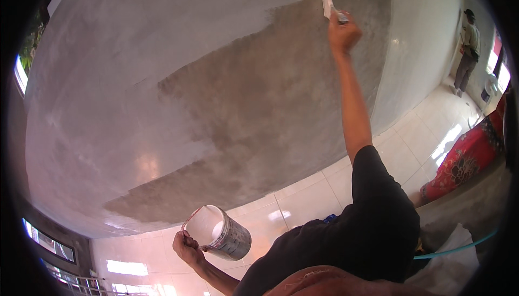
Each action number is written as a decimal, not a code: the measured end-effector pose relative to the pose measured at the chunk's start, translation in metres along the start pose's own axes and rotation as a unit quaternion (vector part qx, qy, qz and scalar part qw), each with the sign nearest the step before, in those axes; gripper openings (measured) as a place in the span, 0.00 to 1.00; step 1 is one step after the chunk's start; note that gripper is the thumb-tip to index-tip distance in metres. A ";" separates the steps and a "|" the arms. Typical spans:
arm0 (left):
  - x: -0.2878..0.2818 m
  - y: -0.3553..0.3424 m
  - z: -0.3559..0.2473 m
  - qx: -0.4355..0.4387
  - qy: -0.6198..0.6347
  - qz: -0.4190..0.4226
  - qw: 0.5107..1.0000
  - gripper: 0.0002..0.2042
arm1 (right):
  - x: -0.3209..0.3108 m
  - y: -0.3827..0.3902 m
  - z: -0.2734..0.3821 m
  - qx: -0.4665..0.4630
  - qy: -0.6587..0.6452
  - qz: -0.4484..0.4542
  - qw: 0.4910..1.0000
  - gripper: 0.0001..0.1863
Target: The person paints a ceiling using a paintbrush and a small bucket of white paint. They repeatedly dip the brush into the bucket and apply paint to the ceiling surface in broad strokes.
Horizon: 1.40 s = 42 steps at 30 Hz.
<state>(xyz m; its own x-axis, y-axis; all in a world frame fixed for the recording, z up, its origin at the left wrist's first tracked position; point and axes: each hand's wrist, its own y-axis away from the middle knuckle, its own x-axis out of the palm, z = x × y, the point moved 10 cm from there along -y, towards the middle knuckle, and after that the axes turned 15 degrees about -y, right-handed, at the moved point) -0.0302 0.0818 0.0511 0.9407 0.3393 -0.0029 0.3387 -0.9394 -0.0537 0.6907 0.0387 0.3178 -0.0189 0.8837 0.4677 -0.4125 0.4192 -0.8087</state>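
Observation:
My right hand (344, 33) is raised at the grey wall (238, 96), closed round a paintbrush (328, 7) whose pale bristles are at or very near the surface, in a darker grey-brown patch that spreads across much of the wall beside lighter grey coating. Low at the centre left, my left hand (186, 246) grips the handle of a paint bucket (233, 237), which is tilted so that its pale inside shows. Streaks of paint mark the bucket's outside, and white liquid appears to be inside it.
A person (467, 52) stands by the far right wall near a pale container (490, 85). Red patterned cloth (462, 152), a white sack (454, 263) and a teal hose (438, 254) lie at right. Tiled floor (308, 193) runs below the wall; windows and railings (81, 285) are lower left.

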 end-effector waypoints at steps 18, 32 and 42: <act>0.003 0.006 -0.009 0.008 -0.005 -0.002 1.000 0.13 | 0.060 0.031 -0.019 0.176 -0.244 0.115 0.947 0.06; 0.002 0.002 0.006 -0.024 -0.014 -0.016 1.000 0.13 | 0.087 0.091 0.058 -0.100 -0.030 0.070 0.992 0.08; 0.008 -0.005 0.015 -0.036 -0.026 0.009 0.999 0.13 | 0.176 0.216 0.277 0.015 -0.357 0.193 0.914 0.09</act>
<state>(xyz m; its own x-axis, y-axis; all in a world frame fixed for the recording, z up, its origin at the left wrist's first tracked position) -0.0242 0.0897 0.0364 0.9446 0.3234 -0.0554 0.3248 -0.9456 0.0188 0.3460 0.2272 0.3239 -0.7530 0.5993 0.2718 -0.2741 0.0899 -0.9575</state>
